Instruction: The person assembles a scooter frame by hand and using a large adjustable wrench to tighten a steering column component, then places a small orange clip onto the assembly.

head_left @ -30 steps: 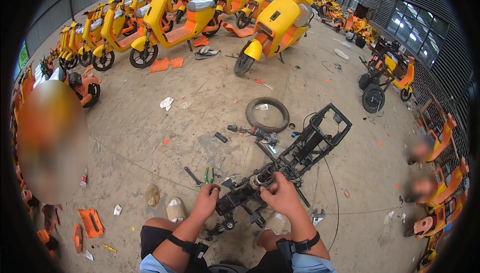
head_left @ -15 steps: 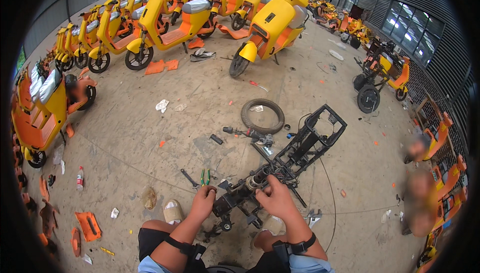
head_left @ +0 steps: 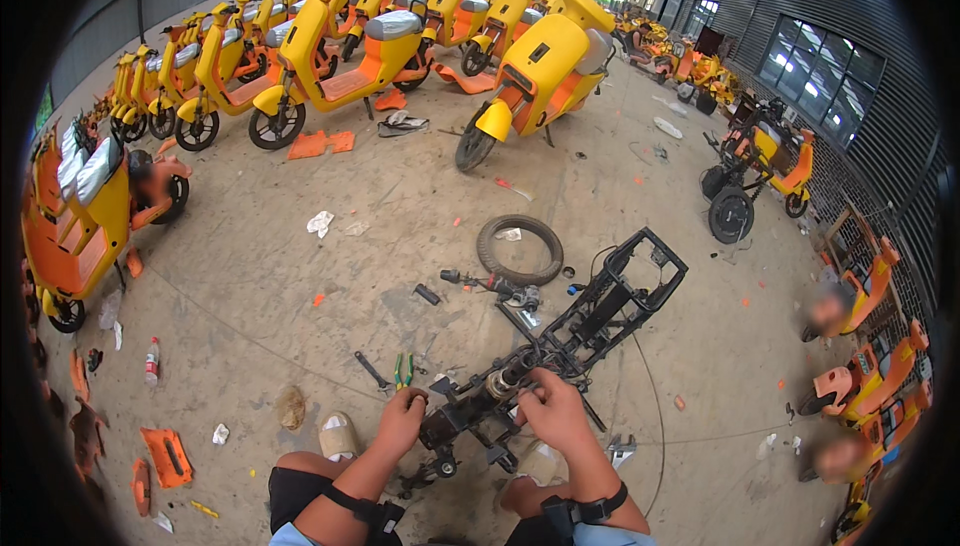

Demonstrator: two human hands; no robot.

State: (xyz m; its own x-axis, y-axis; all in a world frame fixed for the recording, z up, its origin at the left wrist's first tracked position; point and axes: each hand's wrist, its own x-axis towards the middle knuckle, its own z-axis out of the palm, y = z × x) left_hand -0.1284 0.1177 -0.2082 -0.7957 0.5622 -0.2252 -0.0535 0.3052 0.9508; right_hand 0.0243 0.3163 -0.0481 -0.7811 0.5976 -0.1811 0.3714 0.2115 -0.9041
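A stripped black scooter frame (head_left: 600,331) lies on the floor in front of me, slanting from my feet to the far right. My right hand (head_left: 556,414) is at its near part, fingers bent in beside a bare metal collar (head_left: 497,384); what the fingertips pinch is hidden. Beside the frame's near left end, my left hand (head_left: 403,416) is closed, fingers curled against the thumb; anything in them cannot be made out. Just beyond that hand lie green-handled pliers (head_left: 403,371) and a dark wrench (head_left: 371,370).
A loose tyre (head_left: 519,249) and a handlebar part (head_left: 500,288) lie beyond the frame. An adjustable wrench (head_left: 621,451) rests to its right, near a long cable (head_left: 660,401). Yellow scooters (head_left: 375,61) stand in rows at the back. Orange panels (head_left: 167,457) lie at left.
The whole view has shifted slightly, so the floor and frame sit a little lower and further left. Both hands keep nearly the same places at the frame, with little change in the fingers.
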